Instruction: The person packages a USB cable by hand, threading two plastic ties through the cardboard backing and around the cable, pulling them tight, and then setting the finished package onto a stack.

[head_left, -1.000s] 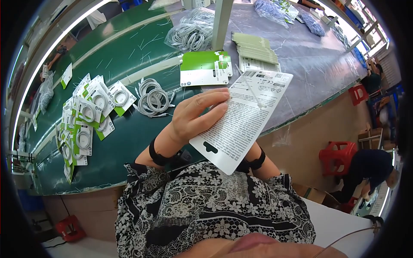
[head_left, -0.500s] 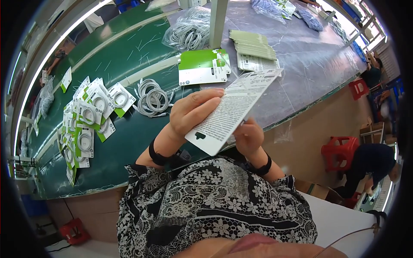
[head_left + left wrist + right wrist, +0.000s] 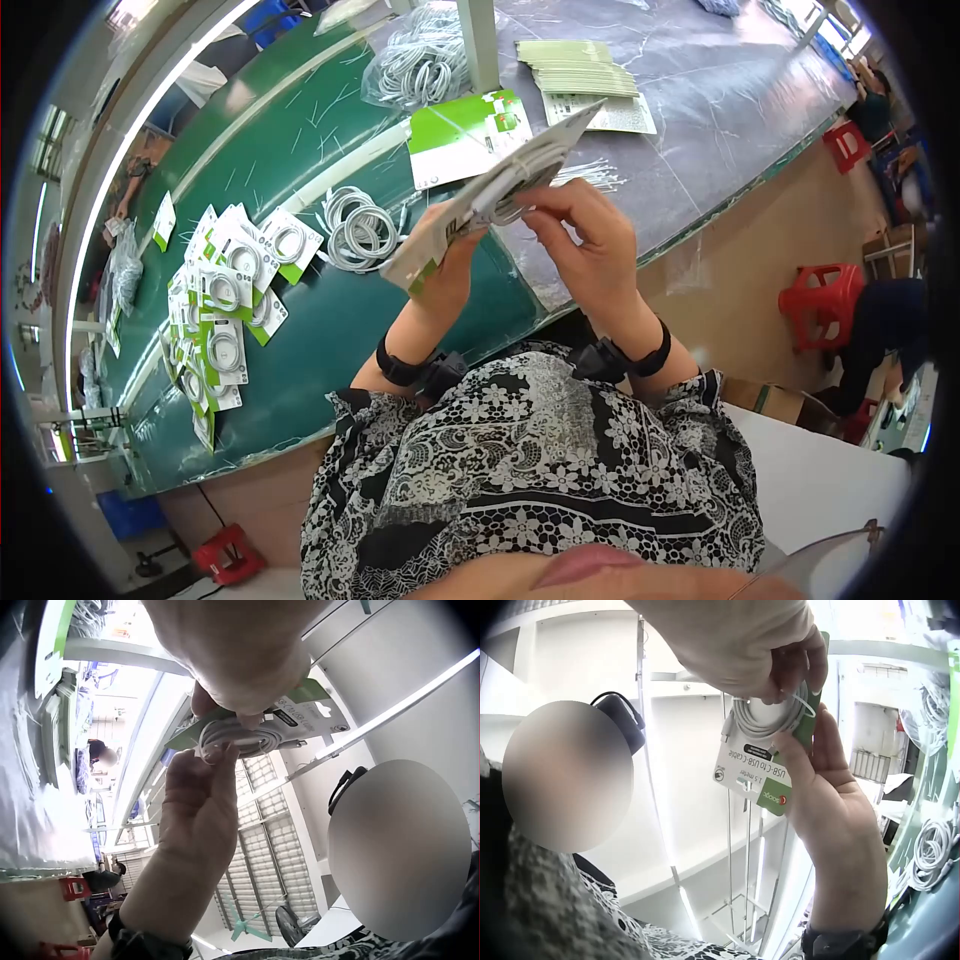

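Observation:
My left hand (image 3: 449, 275) holds a green and white cable card (image 3: 428, 252), its thumb on the front and its fingers behind. A coiled white USB-C cable (image 3: 751, 726) lies against the card's printed face. A thin white plastic tie (image 3: 811, 709) loops over the coil at the card's edge. My right hand (image 3: 592, 240) pinches this tie with thumb and forefinger, close against the coil. In the left wrist view, the fingertips of the right hand (image 3: 199, 802) meet the coil from below. The card is tilted, nearly edge-on in the head view.
Finished cable cards (image 3: 225, 290) lie heaped on the green table at left. Beside them sit loose coiled cables (image 3: 357, 228). Flat cards (image 3: 465, 138), a card stack (image 3: 580, 70), white ties (image 3: 598, 176) and a bag of cables (image 3: 420, 62) lie beyond the hands, near a post (image 3: 478, 45).
The card has turned from showing its printed back to nearly edge-on, its cable side now facing the right hand. The right hand has come out from behind it to the coil.

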A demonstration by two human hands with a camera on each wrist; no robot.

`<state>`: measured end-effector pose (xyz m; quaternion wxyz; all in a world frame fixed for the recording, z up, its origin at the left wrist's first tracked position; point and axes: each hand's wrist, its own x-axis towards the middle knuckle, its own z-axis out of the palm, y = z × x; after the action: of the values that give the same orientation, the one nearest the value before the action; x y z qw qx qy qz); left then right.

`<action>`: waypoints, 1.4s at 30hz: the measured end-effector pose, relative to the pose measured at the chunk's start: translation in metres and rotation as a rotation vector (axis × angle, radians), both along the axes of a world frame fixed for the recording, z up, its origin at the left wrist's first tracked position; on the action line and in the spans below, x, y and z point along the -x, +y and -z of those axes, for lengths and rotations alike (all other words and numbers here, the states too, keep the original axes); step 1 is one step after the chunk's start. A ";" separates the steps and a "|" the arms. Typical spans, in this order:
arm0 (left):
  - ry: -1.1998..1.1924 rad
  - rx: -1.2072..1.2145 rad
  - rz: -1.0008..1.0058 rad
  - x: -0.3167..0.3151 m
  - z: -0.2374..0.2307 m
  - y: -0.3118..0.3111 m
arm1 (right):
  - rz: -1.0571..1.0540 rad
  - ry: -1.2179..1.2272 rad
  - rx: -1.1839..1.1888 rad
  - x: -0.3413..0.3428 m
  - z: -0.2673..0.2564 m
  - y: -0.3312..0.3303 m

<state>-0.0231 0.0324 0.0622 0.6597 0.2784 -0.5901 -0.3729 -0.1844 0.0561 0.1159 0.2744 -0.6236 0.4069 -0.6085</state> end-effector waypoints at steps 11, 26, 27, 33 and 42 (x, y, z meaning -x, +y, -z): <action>-0.248 0.219 -0.082 -0.008 0.006 -0.009 | 0.072 0.204 0.133 0.004 -0.009 -0.003; 0.271 -0.118 0.070 0.016 -0.011 -0.005 | 0.170 0.251 0.249 -0.004 0.010 -0.016; 0.278 -0.129 0.078 0.016 -0.011 -0.006 | 0.159 0.244 0.254 -0.003 0.009 -0.017; 0.317 -0.248 0.100 0.013 -0.008 -0.007 | 0.159 0.217 0.276 -0.004 0.015 -0.019; 0.324 -0.302 0.124 0.017 -0.006 -0.006 | 0.171 0.273 0.224 -0.004 0.011 -0.019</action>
<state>-0.0396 0.0260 0.0686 0.6726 0.2737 -0.4299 -0.5366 -0.1800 0.0367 0.1048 0.0927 -0.6901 0.4215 -0.5809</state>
